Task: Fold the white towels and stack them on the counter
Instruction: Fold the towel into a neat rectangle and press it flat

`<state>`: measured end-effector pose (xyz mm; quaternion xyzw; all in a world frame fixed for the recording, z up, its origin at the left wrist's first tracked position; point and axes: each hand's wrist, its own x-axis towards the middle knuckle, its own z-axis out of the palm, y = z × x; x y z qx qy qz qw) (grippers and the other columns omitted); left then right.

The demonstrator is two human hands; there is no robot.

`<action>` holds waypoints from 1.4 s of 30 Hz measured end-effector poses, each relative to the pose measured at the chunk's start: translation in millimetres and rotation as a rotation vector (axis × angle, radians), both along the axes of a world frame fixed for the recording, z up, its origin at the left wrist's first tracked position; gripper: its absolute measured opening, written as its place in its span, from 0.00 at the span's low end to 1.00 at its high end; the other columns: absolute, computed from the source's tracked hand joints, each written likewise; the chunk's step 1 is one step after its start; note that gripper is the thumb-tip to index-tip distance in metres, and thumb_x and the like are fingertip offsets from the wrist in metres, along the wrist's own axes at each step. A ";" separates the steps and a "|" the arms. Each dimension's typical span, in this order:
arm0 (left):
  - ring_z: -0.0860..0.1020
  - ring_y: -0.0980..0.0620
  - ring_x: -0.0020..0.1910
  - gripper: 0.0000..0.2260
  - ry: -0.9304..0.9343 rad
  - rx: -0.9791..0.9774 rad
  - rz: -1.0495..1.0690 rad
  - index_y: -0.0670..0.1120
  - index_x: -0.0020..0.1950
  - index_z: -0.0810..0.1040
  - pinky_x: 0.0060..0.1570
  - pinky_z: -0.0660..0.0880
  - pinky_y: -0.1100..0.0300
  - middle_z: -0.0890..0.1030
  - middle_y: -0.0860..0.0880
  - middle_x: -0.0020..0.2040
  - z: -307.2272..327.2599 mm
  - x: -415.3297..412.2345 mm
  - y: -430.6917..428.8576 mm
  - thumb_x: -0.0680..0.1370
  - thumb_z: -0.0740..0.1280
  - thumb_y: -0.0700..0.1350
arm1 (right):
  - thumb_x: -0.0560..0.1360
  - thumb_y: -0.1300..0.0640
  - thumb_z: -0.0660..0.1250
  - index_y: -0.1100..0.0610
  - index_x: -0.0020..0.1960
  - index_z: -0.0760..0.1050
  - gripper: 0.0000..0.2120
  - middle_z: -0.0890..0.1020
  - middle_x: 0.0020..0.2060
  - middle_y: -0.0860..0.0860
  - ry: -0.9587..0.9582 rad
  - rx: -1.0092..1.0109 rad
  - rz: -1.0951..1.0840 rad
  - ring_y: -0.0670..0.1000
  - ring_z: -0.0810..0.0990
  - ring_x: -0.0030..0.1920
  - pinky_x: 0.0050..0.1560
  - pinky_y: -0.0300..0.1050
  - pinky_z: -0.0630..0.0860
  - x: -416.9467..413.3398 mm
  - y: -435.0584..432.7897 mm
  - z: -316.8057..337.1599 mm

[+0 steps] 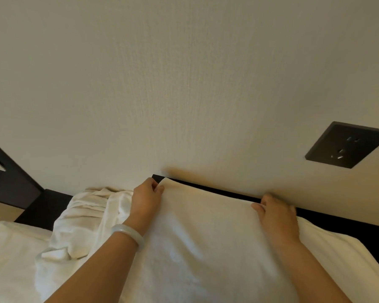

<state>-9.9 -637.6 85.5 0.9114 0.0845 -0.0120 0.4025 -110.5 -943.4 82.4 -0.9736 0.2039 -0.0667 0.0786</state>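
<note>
Both hands pinch the smooth white towel point(206, 237) flat.

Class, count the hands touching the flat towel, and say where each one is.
2. The left hand pinches the flat towel at its far left corner; the right hand grips its far right corner, near the wall.

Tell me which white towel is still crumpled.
The towel on the left, beside the left hand. It lies bunched in folds, while the middle towel is spread flat, its far edge pinched by both hands; right hand.
</note>
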 end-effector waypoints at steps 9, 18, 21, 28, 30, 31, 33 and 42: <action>0.72 0.55 0.35 0.08 0.111 -0.055 -0.038 0.45 0.43 0.74 0.32 0.65 0.65 0.75 0.52 0.37 8.8 -2.4 10.0 0.81 0.63 0.46 | 0.78 0.50 0.53 0.55 0.69 0.75 0.24 0.77 0.68 0.52 -0.009 0.029 0.686 0.53 0.76 0.68 0.70 0.52 0.62 29.7 165.9 -24.4; 0.81 0.41 0.51 0.18 0.946 -0.988 -0.077 0.35 0.62 0.79 0.57 0.78 0.49 0.80 0.34 0.58 25.1 -112.4 115.2 0.82 0.61 0.47 | 0.70 0.39 0.29 0.49 0.81 0.46 0.40 0.45 0.80 0.47 0.179 0.054 0.665 0.48 0.41 0.79 0.76 0.46 0.34 39.0 166.9 -20.9; 0.77 0.40 0.63 0.26 1.026 -1.091 -0.084 0.36 0.66 0.78 0.65 0.74 0.49 0.77 0.36 0.65 27.4 -133.9 125.2 0.81 0.59 0.56 | 0.79 0.41 0.37 0.49 0.81 0.43 0.32 0.42 0.80 0.47 0.281 0.043 0.627 0.48 0.39 0.79 0.77 0.49 0.35 40.2 171.6 -14.9; 0.77 0.42 0.65 0.20 1.138 -1.067 -0.177 0.40 0.67 0.77 0.70 0.68 0.47 0.78 0.40 0.65 34.3 -186.1 148.3 0.78 0.70 0.46 | 0.84 0.45 0.45 0.47 0.81 0.40 0.28 0.39 0.80 0.49 0.374 0.034 0.526 0.52 0.36 0.79 0.75 0.64 0.35 41.5 196.2 -8.6; 0.76 0.43 0.67 0.18 1.167 -1.012 -0.294 0.41 0.68 0.75 0.68 0.70 0.50 0.78 0.42 0.67 43.5 -183.1 149.8 0.80 0.68 0.46 | 0.84 0.44 0.45 0.46 0.81 0.39 0.28 0.38 0.80 0.48 0.353 0.024 0.533 0.52 0.36 0.79 0.76 0.63 0.35 40.3 193.8 -11.2; 0.75 0.44 0.67 0.17 1.171 -0.984 -0.325 0.42 0.68 0.75 0.67 0.72 0.51 0.78 0.42 0.67 47.0 -179.1 150.4 0.80 0.67 0.47 | 0.84 0.44 0.45 0.46 0.81 0.39 0.28 0.38 0.80 0.48 0.345 0.015 0.536 0.51 0.36 0.79 0.76 0.63 0.35 40.6 192.5 -12.3; 0.75 0.44 0.67 0.18 1.195 -0.942 -0.301 0.43 0.67 0.76 0.68 0.71 0.51 0.78 0.43 0.67 45.5 -172.4 156.2 0.80 0.68 0.49 | 0.83 0.43 0.44 0.46 0.81 0.39 0.28 0.39 0.80 0.48 0.330 -0.011 0.538 0.51 0.37 0.79 0.76 0.62 0.36 41.2 191.1 -14.2; 0.78 0.45 0.63 0.21 1.201 -0.827 -0.192 0.42 0.66 0.76 0.68 0.71 0.50 0.81 0.44 0.62 21.9 -176.0 163.4 0.76 0.73 0.48 | 0.82 0.41 0.42 0.45 0.81 0.43 0.29 0.43 0.80 0.47 0.239 -0.086 0.554 0.50 0.41 0.80 0.77 0.60 0.38 34.5 186.8 -21.5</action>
